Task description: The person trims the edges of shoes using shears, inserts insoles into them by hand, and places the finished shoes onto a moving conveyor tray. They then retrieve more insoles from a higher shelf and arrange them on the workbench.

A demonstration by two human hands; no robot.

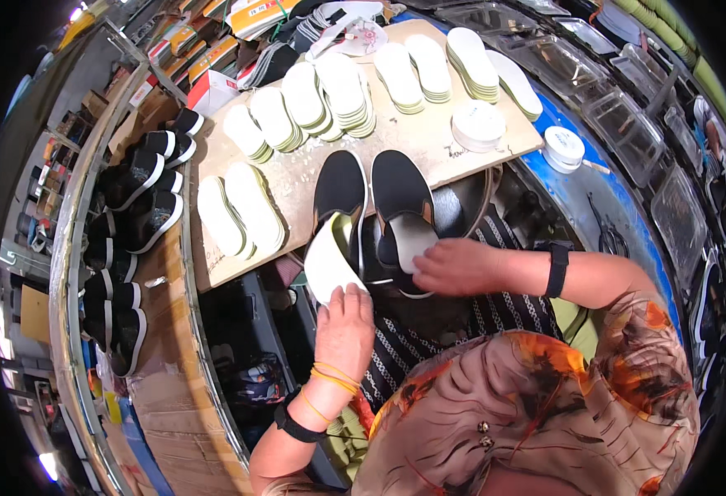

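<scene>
Two black slip-on shoes with white sole edges, a left one (pixel 341 183) and a right one (pixel 399 183), lie side by side with their toes on the board's near edge. A white insole (pixel 330 263) with a yellow-green underside is partway into the left shoe, its heel end still outside. My left hand (pixel 346 322) grips that heel end with bent fingers. At the right shoe's opening, my right hand (pixel 458 266) has its fingers closed over the heel side. A greyish-white insole (pixel 415 238) shows inside that shoe, next to my fingertips.
Several stacks of white insoles (pixel 344 91) stand on the wooden board (pixel 413 149). White round discs (pixel 478 126) and a round white container (pixel 563 147) are at right. Black shoes (pixel 150 211) line the left shelf; clear plastic trays (pixel 619 124) lie far right.
</scene>
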